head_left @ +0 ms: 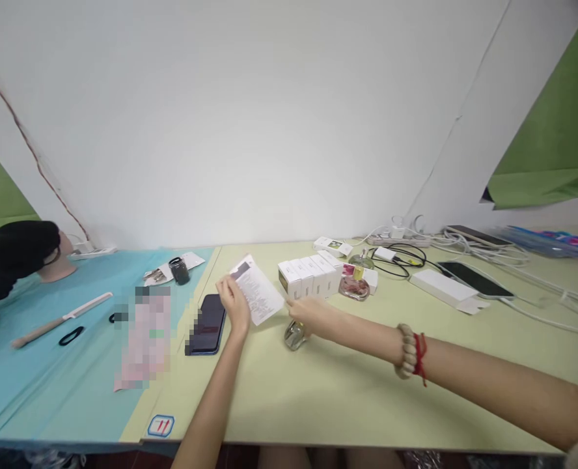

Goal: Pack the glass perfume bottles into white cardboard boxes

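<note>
My left hand [234, 303] is closed on the left edge of a white printed card [260, 293], held tilted above the table. It carries lines of small print and a dark patch near its top. Fingers of my right hand [311, 316] are bent together at the card's right corner. Beneath that hand a small clear glass bottle [295, 337] shows, its upper part hidden by the fingers; it appears gripped there. Just behind stands a row of small white boxes [313, 277]. A dark phone [208, 326] lies left of my left hand.
Right of the boxes are a clear glass item [355, 288], a long white box [445, 290], a phone [474, 280] and tangled cables [401, 260]. On the blue cloth [94, 378] lie a comb [64, 319], a black hair tie [71, 336] and a dark jar [179, 271]. A mannequin head [30, 254] stands far left.
</note>
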`<state>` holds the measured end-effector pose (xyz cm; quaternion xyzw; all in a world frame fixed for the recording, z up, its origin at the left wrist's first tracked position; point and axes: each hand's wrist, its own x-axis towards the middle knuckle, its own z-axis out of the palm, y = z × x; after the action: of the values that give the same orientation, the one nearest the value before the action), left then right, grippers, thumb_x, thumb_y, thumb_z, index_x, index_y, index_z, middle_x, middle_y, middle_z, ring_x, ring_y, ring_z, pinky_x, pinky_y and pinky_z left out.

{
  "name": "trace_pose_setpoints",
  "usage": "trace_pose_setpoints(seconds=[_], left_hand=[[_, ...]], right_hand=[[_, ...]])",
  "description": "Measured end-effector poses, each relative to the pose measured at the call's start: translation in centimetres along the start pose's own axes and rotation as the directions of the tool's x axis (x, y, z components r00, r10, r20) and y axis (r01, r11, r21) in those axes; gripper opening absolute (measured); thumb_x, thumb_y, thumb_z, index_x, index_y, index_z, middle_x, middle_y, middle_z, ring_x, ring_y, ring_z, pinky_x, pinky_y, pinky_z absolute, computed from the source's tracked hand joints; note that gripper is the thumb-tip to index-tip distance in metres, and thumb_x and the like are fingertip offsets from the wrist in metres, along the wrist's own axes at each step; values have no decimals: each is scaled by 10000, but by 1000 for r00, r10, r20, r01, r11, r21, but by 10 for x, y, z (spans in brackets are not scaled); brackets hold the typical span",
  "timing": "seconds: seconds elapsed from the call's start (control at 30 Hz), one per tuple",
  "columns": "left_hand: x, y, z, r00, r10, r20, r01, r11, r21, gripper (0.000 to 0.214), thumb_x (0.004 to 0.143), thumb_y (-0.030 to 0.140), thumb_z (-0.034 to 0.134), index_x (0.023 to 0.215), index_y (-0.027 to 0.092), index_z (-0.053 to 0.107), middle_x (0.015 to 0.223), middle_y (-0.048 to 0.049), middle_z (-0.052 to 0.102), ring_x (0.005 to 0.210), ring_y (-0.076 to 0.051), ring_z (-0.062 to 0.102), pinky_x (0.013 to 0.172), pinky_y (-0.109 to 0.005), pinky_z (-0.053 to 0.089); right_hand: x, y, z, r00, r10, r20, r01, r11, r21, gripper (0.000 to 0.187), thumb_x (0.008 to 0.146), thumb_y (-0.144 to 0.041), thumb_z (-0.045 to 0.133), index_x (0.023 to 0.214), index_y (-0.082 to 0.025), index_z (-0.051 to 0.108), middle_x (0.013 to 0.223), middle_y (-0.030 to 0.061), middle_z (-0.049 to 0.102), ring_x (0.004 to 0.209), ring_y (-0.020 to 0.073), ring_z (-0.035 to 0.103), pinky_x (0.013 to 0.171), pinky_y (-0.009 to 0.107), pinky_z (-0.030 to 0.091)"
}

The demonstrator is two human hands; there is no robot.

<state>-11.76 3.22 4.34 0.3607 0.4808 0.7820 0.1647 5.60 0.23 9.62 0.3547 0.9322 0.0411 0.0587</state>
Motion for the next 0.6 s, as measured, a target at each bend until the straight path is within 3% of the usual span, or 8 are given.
trace_pose_setpoints(seconds=[0.1, 0.17, 0.23, 0.33, 0.43, 0.6], left_hand=[[-17, 0, 3, 958, 212, 193, -236, 966, 110, 267, 870, 369, 400, 733, 165, 504, 995, -73, 448, 971, -153, 478, 867, -276, 378], [-28, -3, 4, 861, 348, 371, -427, 891, 156, 274, 886, 366, 371, 734, 164, 478, 1075, -105, 412, 1002, -166, 475, 825, -283, 410], [-37, -8, 6, 766, 406, 499, -540, 828, 154, 259, 888, 362, 370, 751, 163, 465, 1116, -123, 388, 987, -173, 491, 780, -290, 437], [-47, -14, 8, 683, 440, 583, -607, 786, 118, 227, 901, 323, 341, 796, 161, 461, 1135, -131, 384, 903, -155, 526, 761, -308, 457], [-50, -18, 8, 640, 466, 611, -643, 760, 94, 195, 909, 269, 310, 832, 166, 456, 1155, -127, 380, 856, -139, 538, 764, -323, 470], [-53, -19, 5, 579, 471, 665, -677, 732, 72, 143, 894, 209, 322, 963, 168, 440, 1207, -145, 347, 921, -156, 537, 717, -315, 501]], right_hand=[[-24, 2, -4, 996, -83, 16, 84, 995, -59, 172, 623, -181, 713, 783, -132, 670, 779, 90, 654, 662, 201, 621, 480, 235, 304], [-38, 2, -9, 992, -122, 25, 124, 991, -53, 179, 675, -256, 674, 816, -147, 664, 761, 73, 658, 648, 191, 614, 472, 238, 281], [-49, 3, -15, 988, -145, 47, 145, 989, 10, 230, 674, -330, 671, 819, -152, 662, 750, 66, 661, 640, 186, 607, 471, 240, 273], [-58, 9, -28, 989, -150, 12, 146, 973, 178, 321, 663, -413, 673, 881, -178, 650, 775, 46, 668, 659, 168, 602, 502, 234, 311], [-61, 16, -39, 987, -55, -152, 103, 938, 330, 360, 701, -453, 636, 946, -190, 615, 852, 38, 668, 707, 151, 601, 572, 228, 372], [-55, 26, -45, 897, 172, -408, 0, 922, 388, 320, 758, -387, 591, 1010, -193, 552, 951, 49, 646, 753, 156, 596, 652, 247, 416]])
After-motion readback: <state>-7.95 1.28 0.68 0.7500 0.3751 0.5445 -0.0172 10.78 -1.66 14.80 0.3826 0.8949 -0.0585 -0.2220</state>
